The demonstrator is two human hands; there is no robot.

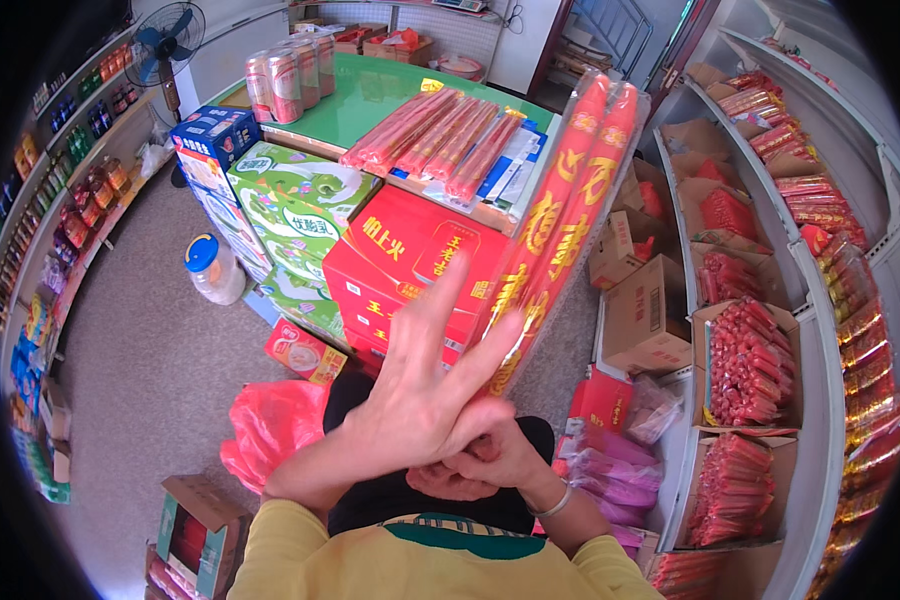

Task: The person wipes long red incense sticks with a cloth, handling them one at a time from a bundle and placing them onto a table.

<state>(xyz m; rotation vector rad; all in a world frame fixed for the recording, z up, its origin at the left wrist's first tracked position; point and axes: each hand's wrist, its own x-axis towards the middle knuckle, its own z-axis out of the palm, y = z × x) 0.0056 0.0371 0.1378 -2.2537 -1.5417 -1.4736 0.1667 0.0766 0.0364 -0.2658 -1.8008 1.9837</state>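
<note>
Two long red candles (pixel 570 202) with gold writing stand tilted in one clear plastic sleeve, leaning up and to the right. My right hand (pixel 499 457) is curled closed at the sleeve's lower end, with a bracelet on the wrist. That lower end is mostly hidden behind my left hand (pixel 420 390). With fingers spread, my left hand crosses over the right one in front of the candles. A pinkish-red plastic bag (pixel 277 420) shows beside my left forearm.
Stacked red drink cartons (pixel 420 262) and green milk cartons (pixel 300 217) stand before a green-topped counter (pixel 375 82). Wrapped red candle packs (pixel 435 135) and drink cans (pixel 285 82) sit on it. A shelf of candle boxes (pixel 750 360) runs along the right; a blue-lidded jar (pixel 214 270) stands left.
</note>
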